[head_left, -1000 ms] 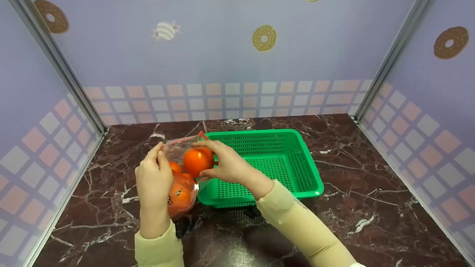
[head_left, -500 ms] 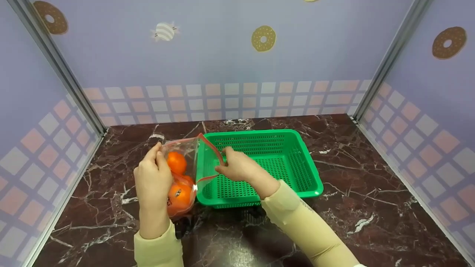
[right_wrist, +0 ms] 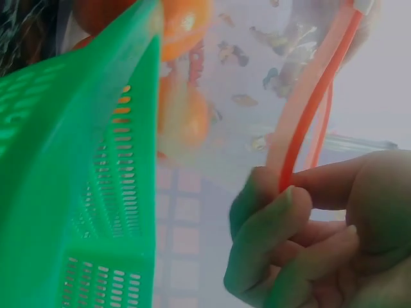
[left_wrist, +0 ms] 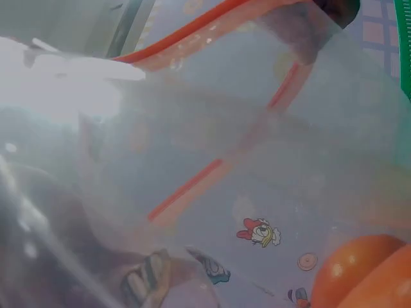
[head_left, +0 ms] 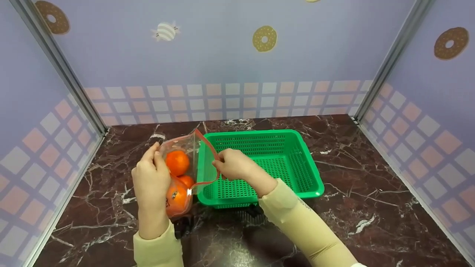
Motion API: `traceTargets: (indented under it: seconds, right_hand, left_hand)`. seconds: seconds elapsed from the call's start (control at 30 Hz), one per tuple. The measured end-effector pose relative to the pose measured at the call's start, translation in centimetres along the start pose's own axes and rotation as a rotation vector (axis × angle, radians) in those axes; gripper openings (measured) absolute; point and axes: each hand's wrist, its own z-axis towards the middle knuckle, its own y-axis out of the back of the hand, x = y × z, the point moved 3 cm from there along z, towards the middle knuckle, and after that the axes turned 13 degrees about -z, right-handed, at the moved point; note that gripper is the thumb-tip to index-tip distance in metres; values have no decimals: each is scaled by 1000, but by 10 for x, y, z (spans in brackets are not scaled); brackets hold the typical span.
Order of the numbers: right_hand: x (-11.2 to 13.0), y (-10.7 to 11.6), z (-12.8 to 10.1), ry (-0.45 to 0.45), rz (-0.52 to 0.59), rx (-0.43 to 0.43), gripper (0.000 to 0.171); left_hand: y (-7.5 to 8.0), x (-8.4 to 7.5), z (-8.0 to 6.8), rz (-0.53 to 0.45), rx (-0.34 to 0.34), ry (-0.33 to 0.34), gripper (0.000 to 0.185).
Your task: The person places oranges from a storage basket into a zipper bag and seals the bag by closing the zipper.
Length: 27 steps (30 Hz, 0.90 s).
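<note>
A clear zip bag (head_left: pixel 203 183) with a red zip strip stands open at the left of the green basket. Several oranges (head_left: pixel 177 162) lie inside it, partly covered by the printed front film. My left hand (head_left: pixel 150 181) holds the bag's left edge, its fingertips partly hidden behind the plastic. At the opposite edge my right hand (head_left: pixel 236 164) pinches the red strip (right_wrist: pixel 297 138) between thumb and finger, above the basket's left part. The left wrist view looks through hazy film, with an orange (left_wrist: pixel 356 266) at its lower right corner.
The green slotted basket (head_left: pixel 310 163) sits on the dark marbled table (head_left: pixel 356 178), right of the bag, with no fruit visible in it. Patterned panels (head_left: pixel 237 100) enclose the back and both sides.
My right hand let go of an orange inside the bag, drew out to the right, and now pinches the bag's red edge, spreading the mouth. The left hand stayed nearly in place.
</note>
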Motion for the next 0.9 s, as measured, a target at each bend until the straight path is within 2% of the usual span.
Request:
traceTargets:
  seconds: [0.27, 0.43, 0.53, 0.67, 0.7, 0.77, 0.83, 0.9]
  right_hand:
    - [21, 7, 3, 110, 66, -81, 36]
    - [39, 17, 8, 159, 137, -127, 38]
    - [51, 23, 11, 189, 189, -159, 37]
    - [63, 28, 16, 225, 245, -204, 37]
    - [64, 28, 18, 228, 255, -208, 37]
    - [66, 26, 22, 224, 257, -209, 38]
    - [65, 23, 26, 210, 264, -201, 38]
    - [63, 21, 30, 192, 275, -192, 39]
  left_hand:
    - [11, 3, 2, -59, -96, 15, 37]
    - [20, 7, 6, -171, -132, 63, 38]
    - [22, 9, 8, -323, -153, 84, 38]
    - [19, 11, 11, -565, -175, 70, 39]
    - [18, 11, 11, -607, -171, 67, 40]
    - [16, 12, 13, -569, -148, 60, 40]
    - [14, 11, 13, -542, -71, 91, 45]
    - [15, 8, 11, -468, 37, 118, 52]
